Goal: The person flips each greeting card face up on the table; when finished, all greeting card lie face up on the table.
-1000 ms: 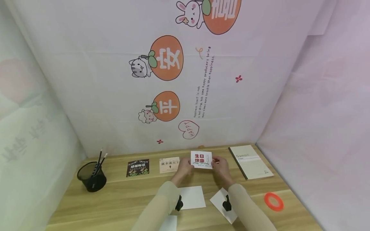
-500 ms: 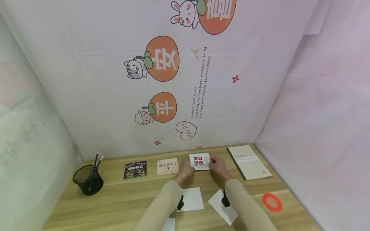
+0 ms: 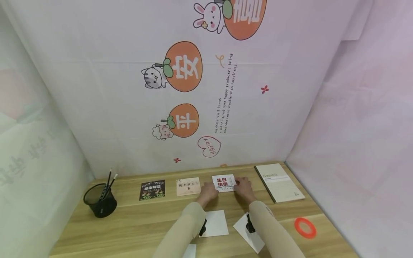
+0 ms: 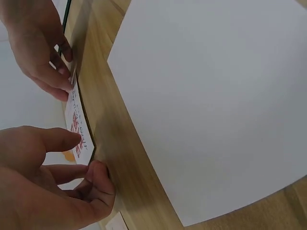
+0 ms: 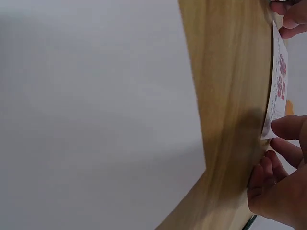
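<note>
A white greeting card with red characters lies low at the back of the table, between both hands. My left hand pinches its left end; in the left wrist view the thumb is over the printed face, with the other fingers curled by the edge. My right hand holds the opposite end between thumb and index finger, its remaining fingers bent near the wood. A cream card lies just left of my left hand, and a black card with flowers is farther left.
Blank white cards lie below the forearms, one turned askew. A black mesh pen holder with pencils stands at left. On the right are a notebook and a red ring. Fabric walls enclose the table.
The red-lettered card has come down toward the table with both hands still at its ends. The head view has shifted slightly; the other cards lie as before.
</note>
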`<state>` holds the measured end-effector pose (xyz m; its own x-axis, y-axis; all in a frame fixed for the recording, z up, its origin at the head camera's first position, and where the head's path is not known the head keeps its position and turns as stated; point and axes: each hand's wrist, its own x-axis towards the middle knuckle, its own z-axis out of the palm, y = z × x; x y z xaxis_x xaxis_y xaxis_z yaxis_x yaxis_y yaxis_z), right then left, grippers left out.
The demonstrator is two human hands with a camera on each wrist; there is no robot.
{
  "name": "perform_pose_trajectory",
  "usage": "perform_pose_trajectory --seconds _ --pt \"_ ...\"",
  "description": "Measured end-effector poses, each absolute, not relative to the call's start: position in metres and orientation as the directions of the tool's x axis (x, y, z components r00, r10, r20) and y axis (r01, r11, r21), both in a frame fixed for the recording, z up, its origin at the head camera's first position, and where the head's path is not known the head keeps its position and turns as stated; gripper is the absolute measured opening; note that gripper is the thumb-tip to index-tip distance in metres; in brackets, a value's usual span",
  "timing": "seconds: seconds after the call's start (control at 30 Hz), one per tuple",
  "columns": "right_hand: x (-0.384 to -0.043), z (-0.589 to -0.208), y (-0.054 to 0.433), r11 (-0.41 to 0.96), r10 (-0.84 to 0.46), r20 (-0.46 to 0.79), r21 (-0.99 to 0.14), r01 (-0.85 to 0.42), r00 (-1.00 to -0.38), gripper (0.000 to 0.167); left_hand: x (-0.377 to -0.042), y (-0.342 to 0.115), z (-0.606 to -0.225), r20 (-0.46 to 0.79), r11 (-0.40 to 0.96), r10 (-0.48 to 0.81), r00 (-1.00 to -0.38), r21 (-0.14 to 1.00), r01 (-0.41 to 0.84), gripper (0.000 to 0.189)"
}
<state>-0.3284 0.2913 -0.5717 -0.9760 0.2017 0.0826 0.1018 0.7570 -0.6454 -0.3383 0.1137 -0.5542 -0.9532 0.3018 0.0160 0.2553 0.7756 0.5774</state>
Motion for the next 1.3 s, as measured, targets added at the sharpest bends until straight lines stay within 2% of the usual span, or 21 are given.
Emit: perform_pose_trajectory --seconds 0.2,0.37,0.47,0.7,0.97,1.2,1.3 --pt "-0.324 -0.575 0.291 0.764 0.192 0.147 -0.643 0.054 -0.970 0.046 -0.330 0.112 -0.550 0.003 0.781 0.299 -0.954 0.574 0.247 0.022" --pt "-0.323 -0.577 0.291 0.749 0.206 0.102 -0.656 0.090 -0.973 0.048 -0.323 0.106 -0.547 0.021 0.763 0.327 -0.945 0.584 0.277 0.034" --pt "-0.322 -0.578 0.291 0.733 0.206 0.080 -0.673 0.100 -0.975 0.047 -0.321 0.100 -0.545 0.021 0.755 0.361 -0.932 0.581 0.306 0.033" --pt "-0.320 -0.577 0.295 0.699 0.161 0.127 -0.715 0.022 -0.979 0.044 -0.319 0.077 -0.545 0.102 0.749 0.456 -0.884 0.493 0.444 0.028" --pt "-0.311 -0.567 0.294 0.679 0.115 0.146 -0.733 -0.030 -0.983 0.043 -0.295 0.042 -0.540 0.083 0.694 0.517 -0.852 0.542 0.474 0.033" --pt "-0.301 -0.569 0.290 0.711 0.109 0.174 -0.702 -0.046 -0.979 0.045 -0.266 0.024 -0.546 0.226 0.713 0.539 -0.812 0.390 0.582 0.036" --pt "-0.295 -0.571 0.285 0.726 0.107 0.158 -0.687 -0.032 -0.982 0.047 -0.253 0.017 -0.550 0.241 0.719 0.536 -0.809 0.371 0.587 0.038"
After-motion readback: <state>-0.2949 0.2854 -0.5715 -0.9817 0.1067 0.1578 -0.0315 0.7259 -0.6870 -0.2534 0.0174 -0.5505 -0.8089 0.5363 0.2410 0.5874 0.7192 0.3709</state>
